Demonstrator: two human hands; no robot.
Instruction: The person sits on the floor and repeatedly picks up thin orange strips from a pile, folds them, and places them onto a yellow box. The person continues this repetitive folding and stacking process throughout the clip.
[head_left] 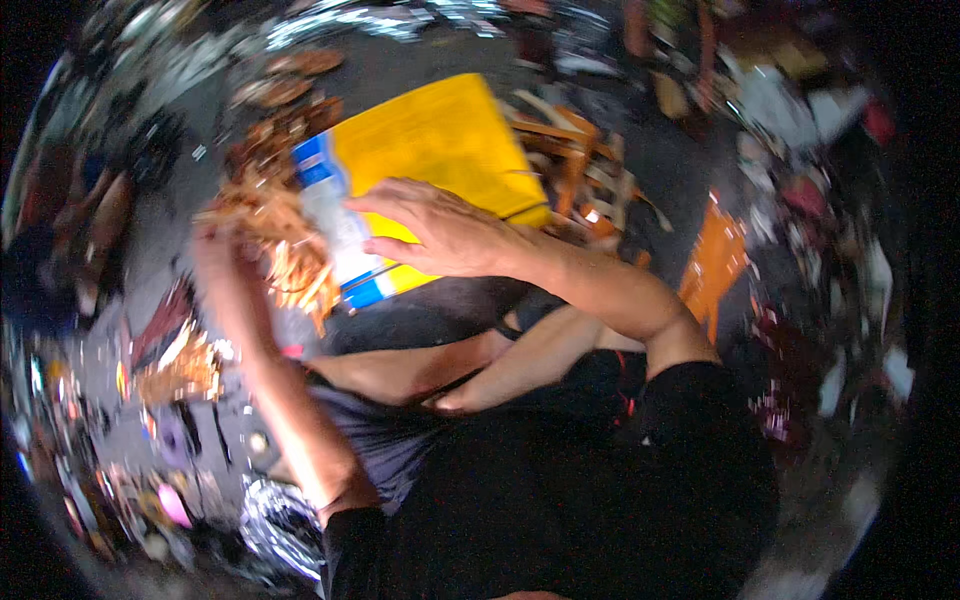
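In the upper middle of the frame, the yellow packet is lying under the nearer right hand, long edges rising rightward, that grip spreading open, while the left hand, too blurred to tell its grip, is hovering left.

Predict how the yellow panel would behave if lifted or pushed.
The yellow panel probably stays fairly stiff: its edges look nearly straight. It may be light for its size, since it looks thin. Being broad and flat, it would likely slide, not roll.
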